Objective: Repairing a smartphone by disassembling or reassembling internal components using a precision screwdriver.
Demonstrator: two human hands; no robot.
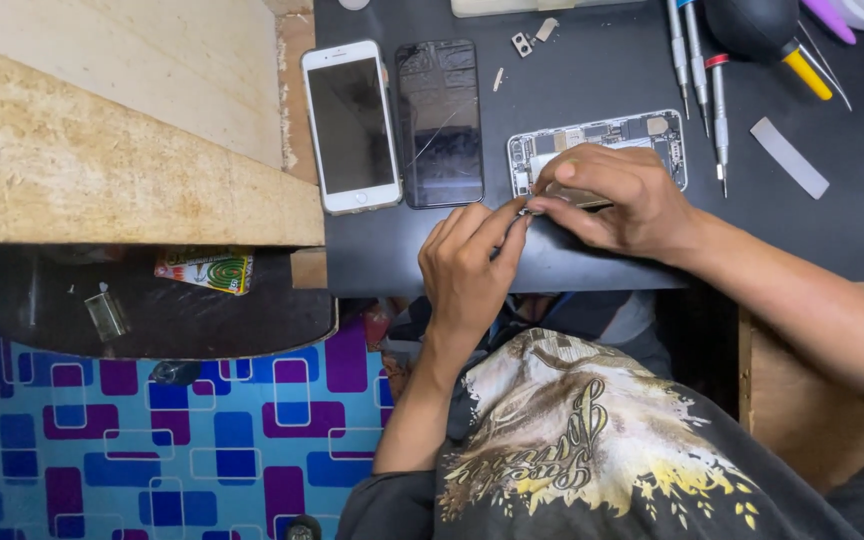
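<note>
Left to right on the dark tabletop (592,75): white phone (351,126), cracked black phone (439,123), opened phone chassis (602,140), screwdrivers (700,70) at one o'clock. Left hand (467,270), grip pinched together, and right hand (617,200), grip clamped, meet on a small metal part (530,207), possibly a bracket, at the chassis's seven o'clock corner.

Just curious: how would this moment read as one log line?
left hand: pinching small part | right hand: on opened phone | beside: white phone, cracked screen

Both hands meet, left hand (467,265) and right hand (617,200) fingers pinched.
</note>
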